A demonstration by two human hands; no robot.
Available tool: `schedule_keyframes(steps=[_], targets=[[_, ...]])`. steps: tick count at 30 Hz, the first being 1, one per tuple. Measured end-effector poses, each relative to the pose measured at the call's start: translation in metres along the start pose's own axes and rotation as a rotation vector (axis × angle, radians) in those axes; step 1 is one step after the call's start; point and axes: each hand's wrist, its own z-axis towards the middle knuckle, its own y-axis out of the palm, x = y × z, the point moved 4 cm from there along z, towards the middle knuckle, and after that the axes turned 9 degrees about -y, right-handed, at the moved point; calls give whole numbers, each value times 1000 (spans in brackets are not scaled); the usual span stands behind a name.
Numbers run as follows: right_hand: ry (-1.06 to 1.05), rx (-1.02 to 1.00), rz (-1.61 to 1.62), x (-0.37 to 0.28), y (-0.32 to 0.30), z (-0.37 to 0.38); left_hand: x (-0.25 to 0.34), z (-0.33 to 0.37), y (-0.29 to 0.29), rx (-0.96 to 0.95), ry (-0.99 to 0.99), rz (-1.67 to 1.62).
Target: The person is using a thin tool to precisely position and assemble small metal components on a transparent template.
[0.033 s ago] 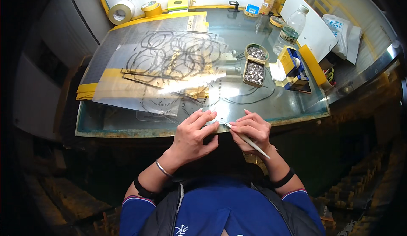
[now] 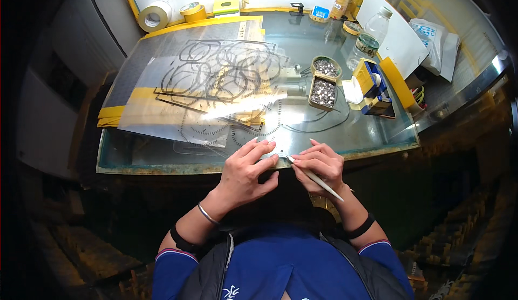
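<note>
My left hand [image 2: 251, 165] lies palm down at the table's near edge, fingers stretched over the front of a clear plastic sheet [image 2: 189, 148] printed with dotted circles. Nothing shows in its grasp. Close by on the right, my right hand [image 2: 319, 165] is closed in a pen grip around a slim white pen-shaped tool [image 2: 325, 185]. Its dark front end points down and left toward the bright, glaring surface between my hands. The tapered rear end sticks out toward me. A small dark dot [image 2: 281, 151] shows near the left fingertips; glare hides whether the tool tip touches anything.
Beyond my hands, more clear sheets with black curved lines [image 2: 216, 73] cover a grey mat [image 2: 129, 65]. Two tins of small metallic bits [image 2: 324, 91] stand right of centre, beside a blue-and-yellow tape dispenser [image 2: 372, 84]. Tape rolls [image 2: 154, 18] and a clear bottle [image 2: 377, 25] stand farther back.
</note>
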Motion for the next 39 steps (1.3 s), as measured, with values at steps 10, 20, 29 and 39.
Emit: schedule_keyframes(steps=[10,20,29,39], targets=[[323,-60,160,18,15,22,-4,12,4,23,-93,-19],[396,-110,221,23,18,14,-8,26,16,-57,-195,-158],[433,-239,283,18,16,16,-1,23,28,-58,-51,22],[410,-238,240,20,16,15,2,21,34,-61,-21,159]])
